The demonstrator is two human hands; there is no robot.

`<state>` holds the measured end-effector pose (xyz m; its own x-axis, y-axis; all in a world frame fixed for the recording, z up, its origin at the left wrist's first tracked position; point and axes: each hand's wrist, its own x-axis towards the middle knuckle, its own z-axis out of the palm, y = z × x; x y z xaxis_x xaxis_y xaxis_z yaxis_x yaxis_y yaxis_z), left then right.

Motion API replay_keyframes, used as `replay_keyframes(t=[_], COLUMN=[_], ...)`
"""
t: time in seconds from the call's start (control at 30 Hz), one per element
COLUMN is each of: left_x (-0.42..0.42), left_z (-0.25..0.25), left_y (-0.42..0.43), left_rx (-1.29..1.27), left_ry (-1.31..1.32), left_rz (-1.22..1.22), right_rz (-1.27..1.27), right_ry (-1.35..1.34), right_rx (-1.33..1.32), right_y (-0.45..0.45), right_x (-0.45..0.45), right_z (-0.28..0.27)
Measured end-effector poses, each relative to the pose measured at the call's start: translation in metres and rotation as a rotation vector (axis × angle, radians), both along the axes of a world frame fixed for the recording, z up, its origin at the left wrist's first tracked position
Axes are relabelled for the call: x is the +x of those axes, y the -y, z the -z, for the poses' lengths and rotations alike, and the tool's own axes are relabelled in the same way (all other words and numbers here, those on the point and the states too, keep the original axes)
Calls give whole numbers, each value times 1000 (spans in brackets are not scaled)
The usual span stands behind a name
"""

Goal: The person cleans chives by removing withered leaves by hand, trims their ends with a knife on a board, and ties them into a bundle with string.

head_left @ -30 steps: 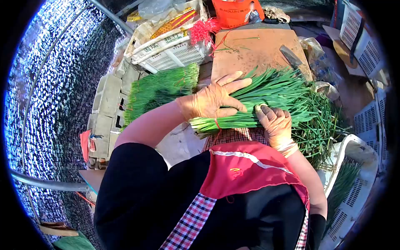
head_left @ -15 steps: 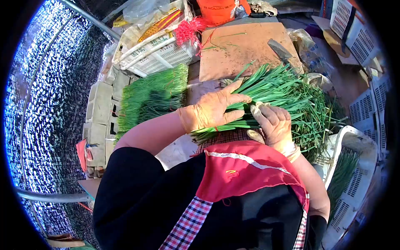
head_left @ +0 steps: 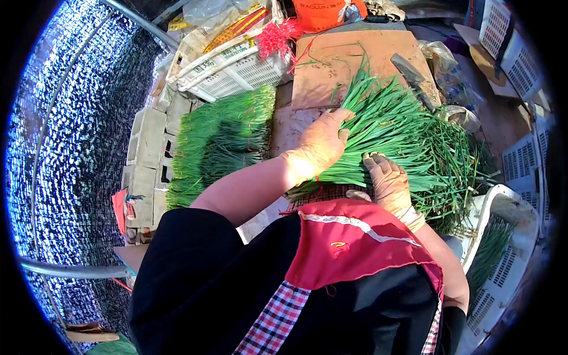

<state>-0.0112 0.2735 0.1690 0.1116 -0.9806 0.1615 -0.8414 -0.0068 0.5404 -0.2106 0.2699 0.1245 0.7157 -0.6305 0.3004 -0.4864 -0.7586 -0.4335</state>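
Note:
Long green chives (head_left: 384,115) lie across my lap and the board before me, their leaf tips fanned away to the upper right. My left hand (head_left: 322,142), in a pale glove, is closed on stalks at the far left side of the pile. My right hand (head_left: 389,184), also gloved, grips the near side, fingers over the stalks and thumb below; part of that grasp is hidden. Beneath my left wrist, a red tie (head_left: 319,184) shows around stalk ends. Tied chive bundles (head_left: 228,139) stand packed together on the left.
A brown board (head_left: 349,71) bears a broad-bladed knife (head_left: 411,74) ahead. Pink-red ties (head_left: 278,38) hang by a white crate (head_left: 236,74). Loose greens (head_left: 455,171) lie to the right, above a white basket (head_left: 503,198) holding more greens. Concrete blocks (head_left: 142,148) line the left.
My left hand has moved up and away from my right hand, its spread fingers now bent round stalks. The leaves fan out more upward. The view has shifted slightly.

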Motion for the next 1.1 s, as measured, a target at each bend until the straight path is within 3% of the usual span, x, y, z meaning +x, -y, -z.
replay_keyframes(t=[0.03, 0.13, 0.23, 0.27, 0.37, 0.43, 0.6, 0.67, 0.73, 0.77, 0.83, 0.87, 0.97, 1.0, 1.03, 1.1], left_x=[-2, -8, -15, -16, -24, -29, -33, -34, -31, -30, -27, -26, -27, -27, -28, -29], left_z=[0, -1, -2, 0, -2, -3, -3, -8, -8, -7, -3, -2, 0, 1, 1, -1], left_y=[-1, -4, -9, -9, -11, -14, -17, -18, -18, -18, -17, -17, -16, -16, -16, -18], left_rx=[-1, 14, -13, -23, -45, -52, -81, -74, -104, -133, -154, -174, -186, -190, -190, -200], left_ry=[-2, -3, -4, 5, -21, -13, 7, -52, -76, -98, -107, -113, -97, -101, -106, -127], left_rz=[-4, -40, -60, -33, -49, -79, -85, -84, -92, -97, -106, -110, -108, -113, -113, -140], right_rz=[-4, -30, 144, 244, 411, 535, 435, 349, 261, 258, 103, -34, -298, -231, -92, 66], right_ry=[-2, 374, 582, 497, 610, 422, 212, 191, 125, 121, -279, -150, 159, 148, 271, 487], right_rx=[-1, 261, 434, 510, 631, 593, 706, 621, 366, 365, 85, 54, 278, 493, 881, 954], right_y=[1, 5, 7, 11, 28, 39, 81, 83, 66, 58, 45, 39, 31, 27, 24, 26], right_x=[-1, -4, -1, -3, 1, -2, -2, -8, -10, -14, -21, -30, -47, -57, -69, -97], right_z=[1, 0, -6, -13, -8, -23, 7, 9, -28, -41, -54, -55, -68, -74, -71, -79])
